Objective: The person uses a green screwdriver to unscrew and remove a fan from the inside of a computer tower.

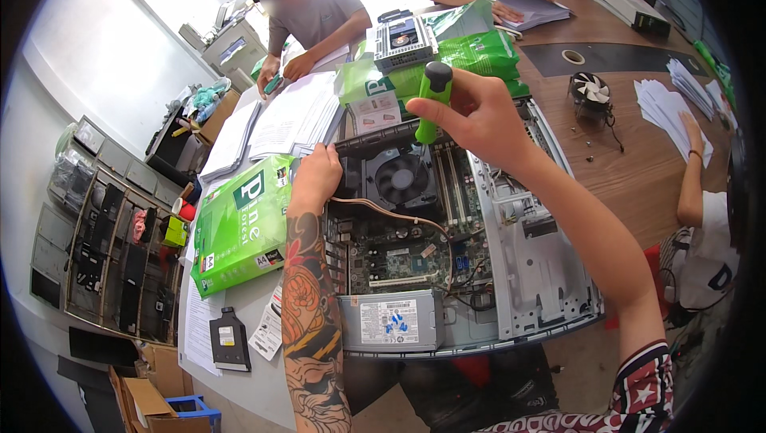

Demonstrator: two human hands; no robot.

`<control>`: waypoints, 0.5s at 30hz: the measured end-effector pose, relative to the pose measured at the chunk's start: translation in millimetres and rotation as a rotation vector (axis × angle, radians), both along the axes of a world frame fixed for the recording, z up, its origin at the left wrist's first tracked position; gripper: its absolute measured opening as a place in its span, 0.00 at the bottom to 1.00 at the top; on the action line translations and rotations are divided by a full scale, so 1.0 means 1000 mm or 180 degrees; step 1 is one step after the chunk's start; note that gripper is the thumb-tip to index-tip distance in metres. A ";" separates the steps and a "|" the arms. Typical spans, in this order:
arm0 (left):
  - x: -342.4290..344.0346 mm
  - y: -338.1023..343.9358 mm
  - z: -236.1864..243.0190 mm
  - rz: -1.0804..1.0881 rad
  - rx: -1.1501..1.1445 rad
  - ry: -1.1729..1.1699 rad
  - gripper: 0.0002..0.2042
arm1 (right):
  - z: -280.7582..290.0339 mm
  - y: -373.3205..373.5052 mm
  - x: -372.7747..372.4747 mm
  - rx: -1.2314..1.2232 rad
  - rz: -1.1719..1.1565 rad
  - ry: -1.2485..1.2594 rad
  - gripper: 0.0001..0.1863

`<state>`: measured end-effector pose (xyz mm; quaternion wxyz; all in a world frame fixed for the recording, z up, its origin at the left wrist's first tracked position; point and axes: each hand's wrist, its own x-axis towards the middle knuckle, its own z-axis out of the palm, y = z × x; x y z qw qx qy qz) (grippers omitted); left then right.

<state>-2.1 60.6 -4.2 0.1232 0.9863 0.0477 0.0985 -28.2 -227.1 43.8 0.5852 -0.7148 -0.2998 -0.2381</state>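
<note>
An opened desktop computer case (544, 273) lies flat before me. Inside are a black cooling fan (399, 179), a green motherboard (395, 256) and a silver power supply (389, 323). My right hand (483, 114) is closed around a green and black screwdriver (433, 102), held roughly upright over the case near the fan. The screwdriver's tip is hard to make out. At the case's far left corner, my left hand (317, 171) grips the edge with curled fingers. A brown cable (391, 211) runs across the motherboard from beside that hand.
Green paper packs (246, 221) lie left of and behind the case. A metal drive unit (403, 40) sits on the rear packs. Paper stacks (291, 114), a loose fan (590, 91) and a black drive (229, 340) surround it. Other people (315, 14) work around the table.
</note>
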 end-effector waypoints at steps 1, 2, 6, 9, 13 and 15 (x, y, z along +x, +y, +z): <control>-0.002 0.000 0.002 0.0018 0.0010 0.0018 0.21 | 0.001 0.000 -0.001 -0.0219 -0.0010 0.0071 0.14; -0.003 0.001 0.003 0.0038 0.0021 0.0036 0.21 | 0.000 0.002 -0.001 -0.0212 0.0003 0.0071 0.14; 0.010 -0.012 -0.007 -0.0079 -0.0042 0.0062 0.21 | -0.005 -0.004 0.002 -0.0215 -0.0235 -0.0283 0.24; -0.003 -0.003 0.005 0.0061 -0.0004 0.0068 0.22 | 0.000 0.003 -0.002 -0.0215 -0.0179 -0.0372 0.25; 0.004 -0.006 -0.001 0.0031 -0.0052 0.0072 0.22 | -0.002 0.000 0.000 -0.0336 -0.0250 -0.0411 0.25; 0.004 -0.003 -0.002 0.0034 -0.0042 0.0068 0.22 | 0.000 -0.001 -0.001 -0.0389 -0.0336 -0.0536 0.25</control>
